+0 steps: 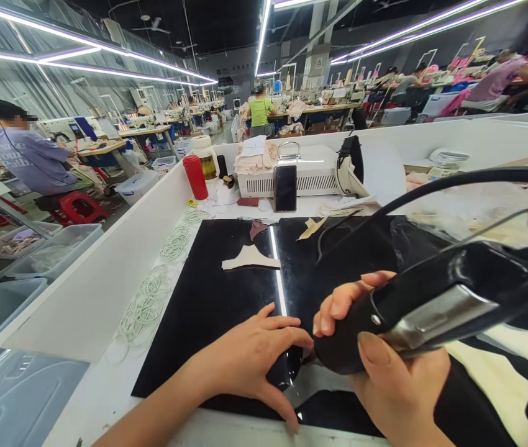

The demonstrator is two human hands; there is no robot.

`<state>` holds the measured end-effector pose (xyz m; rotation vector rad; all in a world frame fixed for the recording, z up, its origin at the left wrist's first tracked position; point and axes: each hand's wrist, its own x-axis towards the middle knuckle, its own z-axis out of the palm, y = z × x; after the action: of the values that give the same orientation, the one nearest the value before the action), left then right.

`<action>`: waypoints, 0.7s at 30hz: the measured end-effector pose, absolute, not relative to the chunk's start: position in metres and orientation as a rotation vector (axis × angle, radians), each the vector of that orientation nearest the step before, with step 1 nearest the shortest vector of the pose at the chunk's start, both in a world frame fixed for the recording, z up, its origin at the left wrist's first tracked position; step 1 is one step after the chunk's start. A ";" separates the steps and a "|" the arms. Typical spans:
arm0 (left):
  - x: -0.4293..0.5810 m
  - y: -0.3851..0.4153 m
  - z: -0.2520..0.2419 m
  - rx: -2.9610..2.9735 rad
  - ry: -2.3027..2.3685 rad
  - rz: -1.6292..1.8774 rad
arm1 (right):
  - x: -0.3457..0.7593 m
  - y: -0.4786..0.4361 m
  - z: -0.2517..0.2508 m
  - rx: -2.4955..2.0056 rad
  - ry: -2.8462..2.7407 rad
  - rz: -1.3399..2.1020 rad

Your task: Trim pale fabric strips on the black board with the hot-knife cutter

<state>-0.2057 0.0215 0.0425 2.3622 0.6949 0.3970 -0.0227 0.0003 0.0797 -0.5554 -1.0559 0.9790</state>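
My right hand (399,385) grips a black corded hand tool (450,310) with a silver metal plate on its side; its exact kind I cannot tell. The tool's rounded end points left. Just beside that end, my left hand (254,354) is open, thumb and fingers spread low over the glossy black mat (189,347). What lies between that hand and the tool is partly hidden. Farther back on the mat rest a cream cut fabric piece (251,257) and a small maroon piece (258,230). A larger cream piece (487,379) lies at the right, partly behind my right hand.
Pale green elastic loops (145,310) lie along the left side. Behind the mat stand a phone (285,189), a red bottle (195,178), a jar (207,162) and a white vented box (313,177). Cables (459,177) arch on the right. White walls edge the table; people sit at workstations beyond.
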 end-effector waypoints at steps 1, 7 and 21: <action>-0.206 0.021 0.042 2.361 0.693 0.402 | -0.023 -0.001 0.080 -0.544 -1.055 0.985; -0.205 0.021 0.042 2.365 0.694 0.423 | -0.024 -0.004 0.081 -0.566 -1.074 0.992; -0.203 0.022 0.049 2.389 0.673 0.362 | -0.032 -0.015 0.083 -0.543 -1.129 1.026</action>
<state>-0.2029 0.0223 0.0490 2.3886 0.6726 0.3616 -0.0318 -0.0152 0.0828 -0.5433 -1.1290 1.0260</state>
